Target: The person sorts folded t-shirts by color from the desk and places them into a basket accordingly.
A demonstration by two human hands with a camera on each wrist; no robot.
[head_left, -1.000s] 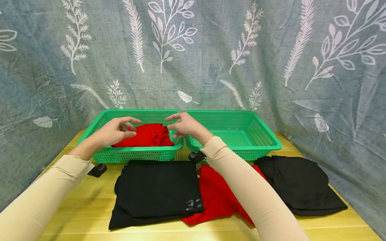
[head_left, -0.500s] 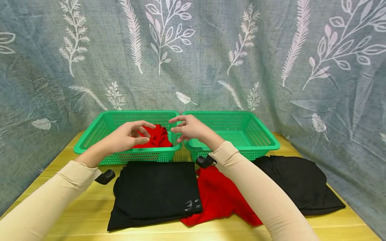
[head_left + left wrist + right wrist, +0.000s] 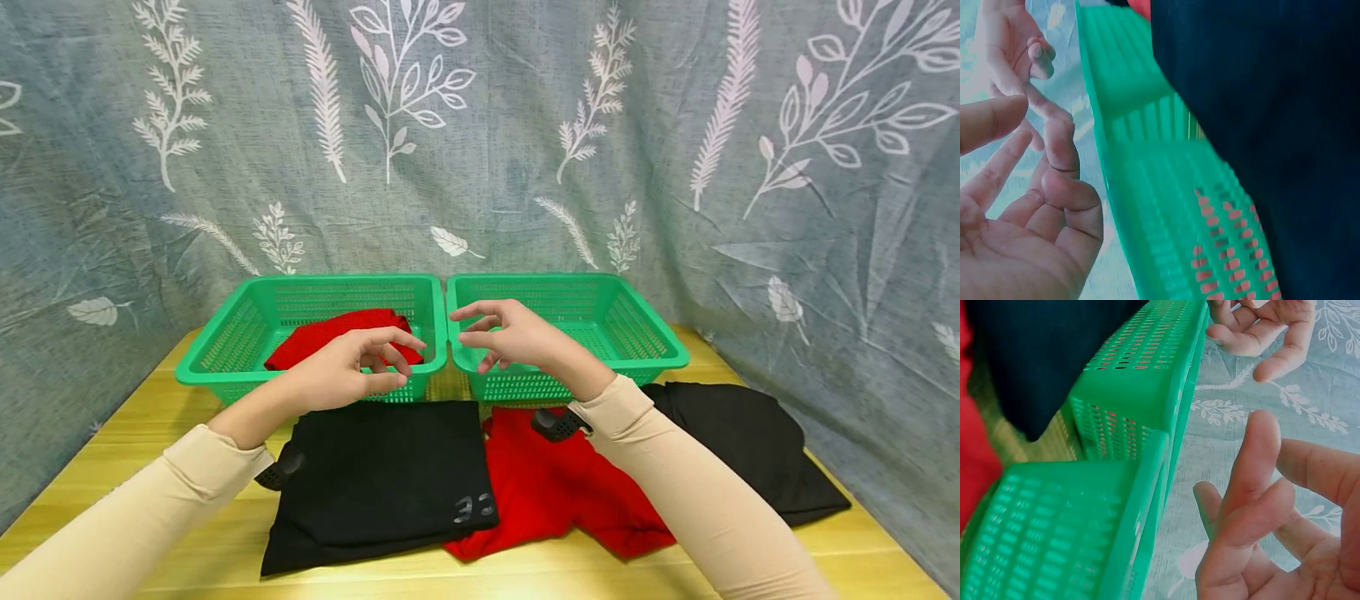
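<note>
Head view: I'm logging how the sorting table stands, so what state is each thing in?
left hand: empty, fingers loosely curled, above the left basket's front rim
right hand: empty, fingers relaxed
left basket: holds a red garment
right basket: nothing visible inside
black shirt: folded, on the table
red shirt: crumpled, unfolded
black garment: loosely heaped at right

You wear snug beige sleeves that run down to each wrist, your left hand (image 3: 337, 375) and right hand (image 3: 525, 337) are bare, and a small black device sits strapped under each wrist.
</note>
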